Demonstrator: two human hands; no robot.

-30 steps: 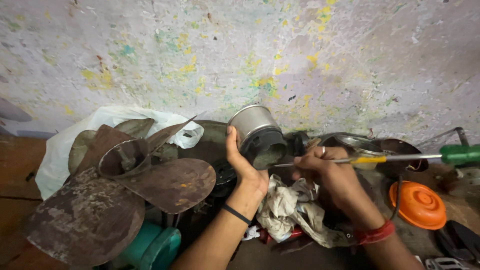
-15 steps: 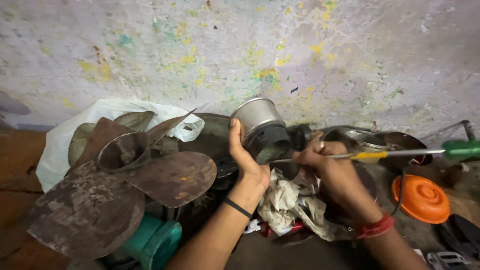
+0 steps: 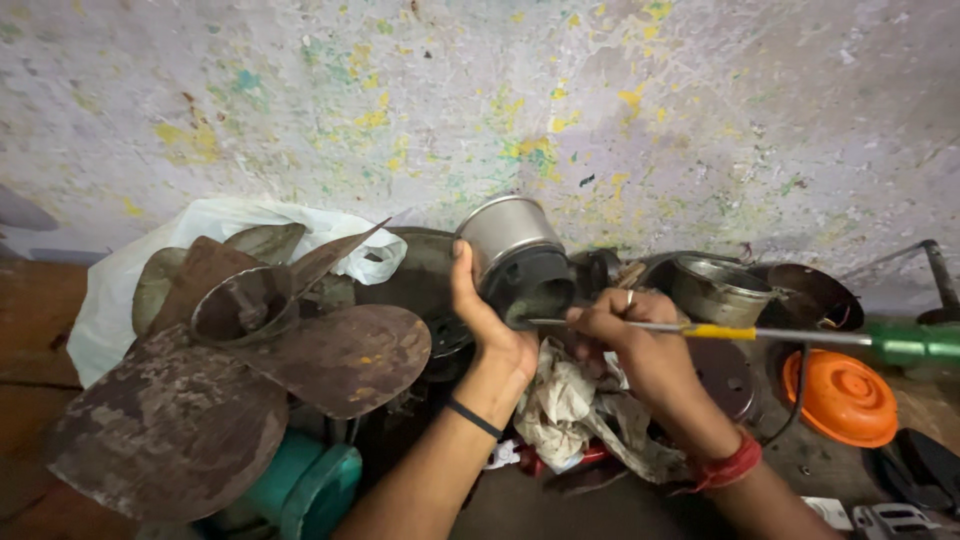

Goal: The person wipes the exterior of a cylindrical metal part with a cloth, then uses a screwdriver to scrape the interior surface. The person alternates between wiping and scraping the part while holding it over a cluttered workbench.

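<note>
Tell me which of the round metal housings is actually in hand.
The silver cylindrical housing, gripped by the left hand and raised toward the wall. The other metal cup sits untouched on the bench, right.

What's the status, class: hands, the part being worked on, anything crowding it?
Left hand grips metal cylinder. Right hand holds screwdriver, tip at cylinder's open end. Rusty fan blades close left, crumpled rag below.

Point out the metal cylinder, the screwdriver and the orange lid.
metal cylinder (image 3: 505,235): head view, on its shiny side wall.
screwdriver (image 3: 800,335): head view, on the bare shaft near the green handle.
orange lid (image 3: 838,395): head view, on its domed top.
</note>
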